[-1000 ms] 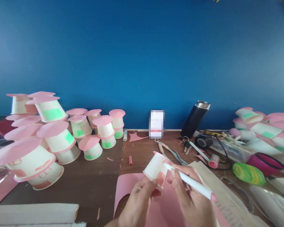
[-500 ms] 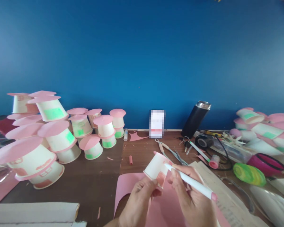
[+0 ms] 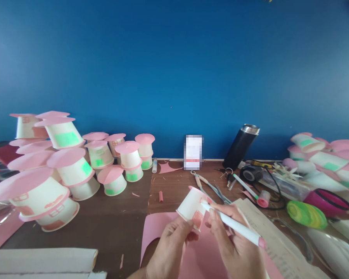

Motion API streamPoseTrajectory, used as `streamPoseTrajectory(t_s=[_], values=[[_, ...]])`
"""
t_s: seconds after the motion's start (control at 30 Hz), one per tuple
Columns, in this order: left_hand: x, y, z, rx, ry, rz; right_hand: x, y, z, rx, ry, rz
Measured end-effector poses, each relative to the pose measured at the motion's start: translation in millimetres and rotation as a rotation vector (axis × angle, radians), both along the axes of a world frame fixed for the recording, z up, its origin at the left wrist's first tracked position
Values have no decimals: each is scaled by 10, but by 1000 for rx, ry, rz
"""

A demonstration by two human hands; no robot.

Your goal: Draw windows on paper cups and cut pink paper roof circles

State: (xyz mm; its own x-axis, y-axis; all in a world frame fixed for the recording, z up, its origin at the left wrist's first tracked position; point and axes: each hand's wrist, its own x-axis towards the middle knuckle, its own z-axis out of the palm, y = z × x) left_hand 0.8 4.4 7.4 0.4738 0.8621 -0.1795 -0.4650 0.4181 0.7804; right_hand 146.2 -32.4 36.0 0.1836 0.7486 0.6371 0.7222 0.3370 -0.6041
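Observation:
My left hand [image 3: 173,244] grips a white paper cup [image 3: 189,207] by its rim, thumb in front. The cup is tilted, with a pink edge at its upper end and a reddish door shape drawn low on its side. In my right hand [image 3: 235,236] is a white marker [image 3: 238,226] with a pink end, held like a pen. Its tip meets or nearly meets the cup's side above the door shape. Under both hands lies a sheet of pink paper [image 3: 158,223]. A small pink marker cap [image 3: 161,196] rests on the table beyond the cup.
Paper cups with pink roofs [image 3: 68,166] are stacked at left; more [image 3: 328,162] are piled at right. Behind my hands are scissors [image 3: 218,190], a black flask [image 3: 241,145] and a green-ended marker [image 3: 246,186]. A green-yellow oval object [image 3: 306,214] lies at right, a cardboard piece [image 3: 43,260] front left.
The marker and right hand have shifted very slightly against the cup. My left hand keeps the cup in the same place.

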Motion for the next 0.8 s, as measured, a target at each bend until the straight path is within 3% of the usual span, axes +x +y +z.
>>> streamPoseTrajectory(t_s=[0.63,0.8], values=[[34,17,56,-45,-47,31,-18,-9,-35,27,-36,15],[42,17,30,-115,-66,92,20,-37,21,26,28,-57]])
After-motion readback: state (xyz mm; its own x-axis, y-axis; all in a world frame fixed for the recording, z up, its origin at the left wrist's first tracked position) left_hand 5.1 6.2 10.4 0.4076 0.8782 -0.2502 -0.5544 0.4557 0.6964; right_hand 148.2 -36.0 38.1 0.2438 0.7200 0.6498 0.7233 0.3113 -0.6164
